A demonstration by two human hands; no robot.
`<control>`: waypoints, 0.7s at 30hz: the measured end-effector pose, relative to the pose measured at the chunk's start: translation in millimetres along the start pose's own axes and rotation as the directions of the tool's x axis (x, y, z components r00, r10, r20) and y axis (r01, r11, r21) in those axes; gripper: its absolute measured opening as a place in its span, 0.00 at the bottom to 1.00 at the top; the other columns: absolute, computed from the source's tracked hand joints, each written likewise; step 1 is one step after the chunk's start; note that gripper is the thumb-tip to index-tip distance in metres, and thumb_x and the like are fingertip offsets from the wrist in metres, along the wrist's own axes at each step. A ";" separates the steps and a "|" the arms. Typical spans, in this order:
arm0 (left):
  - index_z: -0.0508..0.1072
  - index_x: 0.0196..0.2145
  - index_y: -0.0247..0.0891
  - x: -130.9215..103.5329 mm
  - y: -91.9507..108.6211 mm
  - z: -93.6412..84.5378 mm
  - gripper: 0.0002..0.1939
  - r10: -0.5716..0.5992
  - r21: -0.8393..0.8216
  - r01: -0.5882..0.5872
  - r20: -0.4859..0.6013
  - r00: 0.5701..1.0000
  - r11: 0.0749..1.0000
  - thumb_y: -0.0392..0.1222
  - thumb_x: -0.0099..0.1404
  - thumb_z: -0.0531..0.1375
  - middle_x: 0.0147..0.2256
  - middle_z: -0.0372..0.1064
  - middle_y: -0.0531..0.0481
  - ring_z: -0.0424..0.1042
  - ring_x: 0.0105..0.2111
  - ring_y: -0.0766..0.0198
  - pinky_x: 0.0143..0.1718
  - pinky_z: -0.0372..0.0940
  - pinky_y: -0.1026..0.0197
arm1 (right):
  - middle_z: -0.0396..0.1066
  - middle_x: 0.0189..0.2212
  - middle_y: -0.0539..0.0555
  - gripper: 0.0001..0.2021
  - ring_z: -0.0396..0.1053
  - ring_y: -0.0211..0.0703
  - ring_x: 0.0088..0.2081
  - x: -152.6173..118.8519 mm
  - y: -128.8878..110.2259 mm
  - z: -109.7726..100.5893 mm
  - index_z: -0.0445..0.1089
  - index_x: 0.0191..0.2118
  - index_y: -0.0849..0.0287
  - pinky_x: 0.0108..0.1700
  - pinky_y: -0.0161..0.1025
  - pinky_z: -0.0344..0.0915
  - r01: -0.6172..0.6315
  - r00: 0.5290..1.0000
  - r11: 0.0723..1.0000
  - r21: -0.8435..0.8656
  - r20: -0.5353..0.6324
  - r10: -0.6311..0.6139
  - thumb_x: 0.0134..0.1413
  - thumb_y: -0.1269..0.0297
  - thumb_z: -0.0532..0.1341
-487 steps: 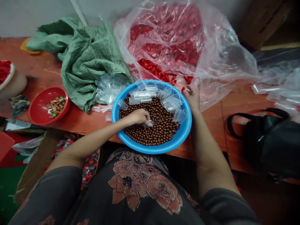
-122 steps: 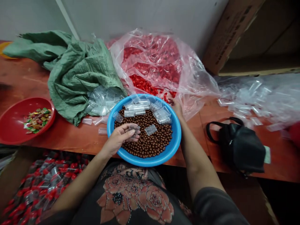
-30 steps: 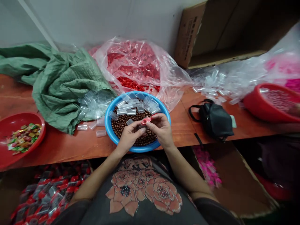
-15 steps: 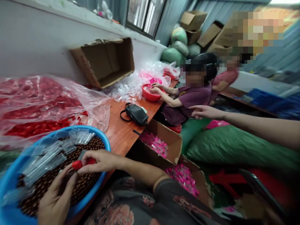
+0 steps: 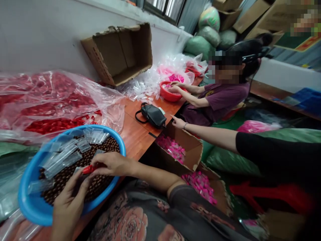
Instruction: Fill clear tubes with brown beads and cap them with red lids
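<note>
Someone's pointing hand (image 5: pixel 178 123) has moved nearer the table (image 5: pixel 134 139).

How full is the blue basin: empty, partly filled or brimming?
Partly filled: brown balls and clear tubes lie inside the blue basin, with bare inner wall showing above the balls at the picture's lower left.

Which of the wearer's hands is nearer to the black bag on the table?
Right. The right hand, at the blue basin, is apart from the black bag, which lies beyond it to the right; the left hand is farther off, lower left in view.
</note>
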State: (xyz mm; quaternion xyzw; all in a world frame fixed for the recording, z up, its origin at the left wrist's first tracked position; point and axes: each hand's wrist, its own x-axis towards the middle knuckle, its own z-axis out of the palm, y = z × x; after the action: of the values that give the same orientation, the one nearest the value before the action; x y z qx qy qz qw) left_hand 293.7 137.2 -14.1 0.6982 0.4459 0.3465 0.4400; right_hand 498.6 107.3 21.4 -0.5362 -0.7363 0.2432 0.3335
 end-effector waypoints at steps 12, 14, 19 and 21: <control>0.75 0.55 0.37 -5.1 33.9 7.7 0.24 -0.072 -0.091 0.079 0.069 0.995 0.993 0.50 0.65 0.62 0.54 0.74 0.45 0.73 0.56 0.53 0.63 0.61 0.49 | 0.76 0.52 0.56 0.19 0.74 0.42 0.49 -15.2 5.5 7.0 0.67 0.61 0.55 0.54 0.44 0.71 0.211 0.969 0.969 -0.131 -0.101 -0.225 0.68 0.63 0.55; 0.75 0.55 0.38 -2.2 34.0 9.9 0.23 -0.072 -0.165 0.086 0.089 0.993 0.983 0.48 0.65 0.62 0.54 0.75 0.45 0.73 0.55 0.54 0.62 0.62 0.51 | 0.77 0.50 0.56 0.19 0.75 0.43 0.47 -16.1 9.9 6.6 0.68 0.61 0.54 0.51 0.45 0.72 0.225 0.962 0.970 -0.090 -0.140 -0.236 0.67 0.64 0.56; 0.75 0.56 0.39 -3.5 28.9 9.2 0.22 -0.078 -0.258 0.105 0.110 0.991 0.960 0.45 0.65 0.63 0.54 0.74 0.46 0.73 0.55 0.55 0.62 0.61 0.50 | 0.79 0.47 0.53 0.19 0.76 0.45 0.45 -12.8 12.3 0.5 0.68 0.61 0.49 0.48 0.48 0.73 0.199 0.978 0.974 -0.110 -0.039 -0.204 0.66 0.65 0.56; 0.75 0.56 0.40 -6.0 29.4 8.6 0.22 -0.079 -0.257 0.103 0.101 0.992 0.961 0.46 0.65 0.63 0.54 0.75 0.46 0.73 0.55 0.55 0.62 0.61 0.50 | 0.79 0.46 0.54 0.19 0.76 0.45 0.44 -12.7 10.0 0.3 0.69 0.60 0.50 0.46 0.48 0.73 0.211 0.976 0.968 -0.139 -0.029 -0.217 0.66 0.66 0.56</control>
State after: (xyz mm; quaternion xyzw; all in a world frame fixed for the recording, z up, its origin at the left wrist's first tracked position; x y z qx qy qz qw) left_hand 308.4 122.7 9.4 0.6277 0.4074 0.3499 0.5635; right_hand 507.3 98.3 11.1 -0.4801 -0.7972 0.1434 0.3369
